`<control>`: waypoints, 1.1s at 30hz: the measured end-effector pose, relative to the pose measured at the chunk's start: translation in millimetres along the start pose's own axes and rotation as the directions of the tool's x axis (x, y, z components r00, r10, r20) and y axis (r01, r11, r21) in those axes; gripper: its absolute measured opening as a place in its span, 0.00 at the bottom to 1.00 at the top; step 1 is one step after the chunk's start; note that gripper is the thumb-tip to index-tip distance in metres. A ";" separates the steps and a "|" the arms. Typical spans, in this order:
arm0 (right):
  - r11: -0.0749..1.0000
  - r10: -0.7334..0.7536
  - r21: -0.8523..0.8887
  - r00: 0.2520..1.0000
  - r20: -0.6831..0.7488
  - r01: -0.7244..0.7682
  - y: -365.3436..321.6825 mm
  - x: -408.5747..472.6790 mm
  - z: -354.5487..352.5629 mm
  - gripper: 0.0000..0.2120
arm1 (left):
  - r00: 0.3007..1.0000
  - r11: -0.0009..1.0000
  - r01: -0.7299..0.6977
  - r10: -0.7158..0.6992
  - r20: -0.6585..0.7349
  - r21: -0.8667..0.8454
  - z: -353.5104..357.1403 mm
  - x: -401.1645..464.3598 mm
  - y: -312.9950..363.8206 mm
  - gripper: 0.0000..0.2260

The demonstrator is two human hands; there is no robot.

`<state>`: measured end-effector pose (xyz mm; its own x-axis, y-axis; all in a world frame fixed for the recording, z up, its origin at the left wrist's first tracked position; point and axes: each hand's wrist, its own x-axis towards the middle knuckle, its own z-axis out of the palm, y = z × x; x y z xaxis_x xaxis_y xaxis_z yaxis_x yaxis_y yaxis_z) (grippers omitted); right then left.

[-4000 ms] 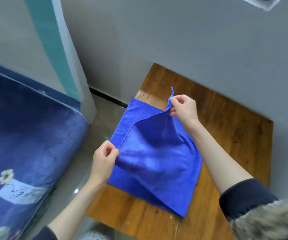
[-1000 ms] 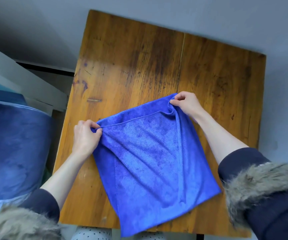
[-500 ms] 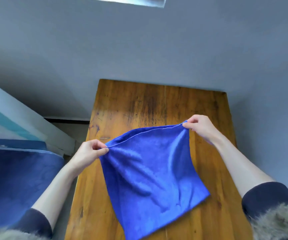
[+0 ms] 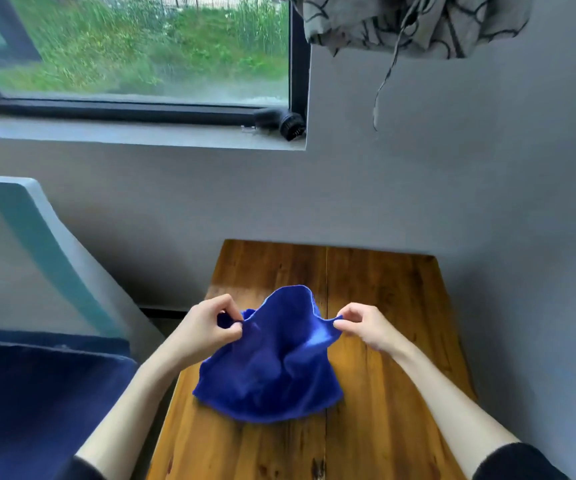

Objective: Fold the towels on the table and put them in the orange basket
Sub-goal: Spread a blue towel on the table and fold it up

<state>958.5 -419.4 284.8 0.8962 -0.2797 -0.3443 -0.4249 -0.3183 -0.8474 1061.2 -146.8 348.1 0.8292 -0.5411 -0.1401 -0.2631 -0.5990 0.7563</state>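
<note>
- A blue microfibre towel (image 4: 272, 362) is held up over the wooden table (image 4: 383, 341) by two bare hands, one at each upper corner.
- The left upper corner of the cloth is pinched by the left hand (image 4: 207, 329); its thumb and curled fingers are closed on a small bunch of fabric.
- The right upper corner is pinched between thumb and forefinger of the right hand (image 4: 366, 325), while its other fingers are curled loosely beneath.
- Between the two hands the upper edge of the towel is bowed upward in a rounded hump, so the cloth is seen slack and rumpled rather than stretched flat.
- The lower part of the towel is bunched on the tabletop, near the table's left edge and across the seam between its two boards.
- Both forearms are seen bare, with dark sleeves (image 4: 518, 462) pushed up at the near edge of the view.
- The table is set against a grey wall (image 4: 487, 185) at its far side.
- A dark blue cushioned surface (image 4: 37, 393) is seen at the near left, beside the table.
- A dark-framed window (image 4: 134, 53) is seen at the far left, with greenery behind the glass, and a small black object (image 4: 281, 123) is lying on its sill at the right end.
- A patterned grey cloth (image 4: 414, 22) is hung at the far right, with a cord dangling from it.
</note>
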 end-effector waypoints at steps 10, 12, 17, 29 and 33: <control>0.937 0.291 -0.290 0.891 0.349 -0.192 6.1 -3.6 29.8 0.03 | 0.874 0.923 0.337 -0.380 0.303 0.185 44.3 -48.3 -79.1 0.07; 0.917 0.324 -0.341 0.888 0.326 -0.209 9.6 3.0 40.5 0.02 | 0.855 0.910 0.380 -0.413 0.312 0.163 53.0 -55.3 -96.4 0.07; 0.869 0.135 -0.488 0.987 0.085 -0.077 13.5 37.4 75.3 0.03 | 0.834 0.870 0.483 -0.492 0.251 0.098 68.5 -65.5 -137.9 0.05; 0.341 -0.052 -0.779 0.838 0.544 0.526 38.3 107.3 143.8 0.09 | 0.774 0.791 0.612 -0.593 0.222 -0.024 84.9 -74.6 -202.9 0.09; 0.380 -0.005 -0.776 0.840 0.542 0.503 36.0 105.3 145.9 0.08 | 0.777 0.787 0.614 -0.592 0.213 -0.056 79.8 -75.3 -206.4 0.09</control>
<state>1056.2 -328.1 159.1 0.8242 0.2575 -0.5044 0.1903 -0.9648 -0.1817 1013.7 -29.5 151.6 0.6953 -0.1920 -0.6926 0.3302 -0.7706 0.5451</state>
